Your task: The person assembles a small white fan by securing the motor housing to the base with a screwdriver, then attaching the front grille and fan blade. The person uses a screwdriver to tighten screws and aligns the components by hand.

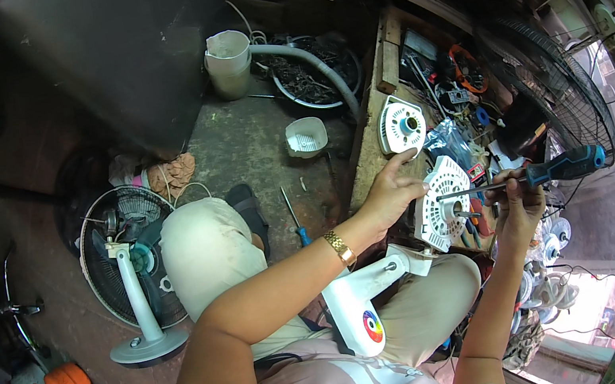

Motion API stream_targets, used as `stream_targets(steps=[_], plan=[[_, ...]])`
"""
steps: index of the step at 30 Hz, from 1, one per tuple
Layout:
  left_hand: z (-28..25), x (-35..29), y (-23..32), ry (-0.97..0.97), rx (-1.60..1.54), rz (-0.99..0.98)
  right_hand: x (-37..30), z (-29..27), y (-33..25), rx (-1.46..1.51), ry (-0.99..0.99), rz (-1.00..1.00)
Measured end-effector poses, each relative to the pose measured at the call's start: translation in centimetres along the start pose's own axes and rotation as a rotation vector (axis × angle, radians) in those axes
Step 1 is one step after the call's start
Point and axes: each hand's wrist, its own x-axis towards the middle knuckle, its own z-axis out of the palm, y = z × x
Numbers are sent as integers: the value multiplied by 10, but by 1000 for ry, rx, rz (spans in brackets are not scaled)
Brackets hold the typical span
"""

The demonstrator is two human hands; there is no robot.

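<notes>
A white vented fan motor cover (433, 214), with a metal shaft standing out of its middle, is tilted above my right thigh. My left hand (395, 196) grips its left edge, thumb against the rim and index finger stretched away. In my right hand (517, 205) is a screwdriver (566, 165) with a blue and black handle, pinched near the start of its shaft. The screwdriver's shaft runs left to the face of the cover; its tip's exact seat is too small to tell. Below, a white fan neck (362, 308) with a round coloured sticker lies across my lap, meeting the cover's underside.
Another white vented cover (402, 125) sits on the wooden bench edge (371, 151), beside cluttered tools and parts. A standing fan (132, 280) is on the floor at left. A second screwdriver (297, 222), a white tub (306, 137) and a bucket (230, 71) are ahead.
</notes>
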Motion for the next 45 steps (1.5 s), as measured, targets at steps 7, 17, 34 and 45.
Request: stream_targets(steps=[7, 17, 34, 45], plan=[[0, -1, -1, 40, -58, -19, -2, 8, -5, 29, -24, 58], [-4, -5, 0, 82, -87, -101, -13, 20, -9, -121, -78, -159], [3, -5, 9, 18, -122, -113, -10, 9, 5, 18, 88, -131], [0, -10, -1, 39, -19, -75, -11, 7, 6, -6, 31, -137]])
